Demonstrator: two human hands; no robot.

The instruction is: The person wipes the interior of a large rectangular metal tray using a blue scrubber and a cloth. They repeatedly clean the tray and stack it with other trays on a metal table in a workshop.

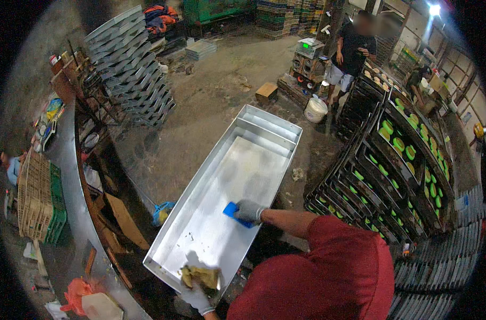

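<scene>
A long, shallow metal tray stretches away from me, with a cross divider near its far end. My right hand, in a grey glove, is closed on a flat blue scraper against the tray's floor by the right wall. At the near end, my gloved left hand grips a crumpled yellow-brown cloth lying over the tray's near edge. Small dark crumbs are scattered on the tray floor between the two hands.
Dark racks of green rounded pieces stand to my right. A metal-topped table curves along my left. Stacked metal trays, a white bucket and a standing person are farther off.
</scene>
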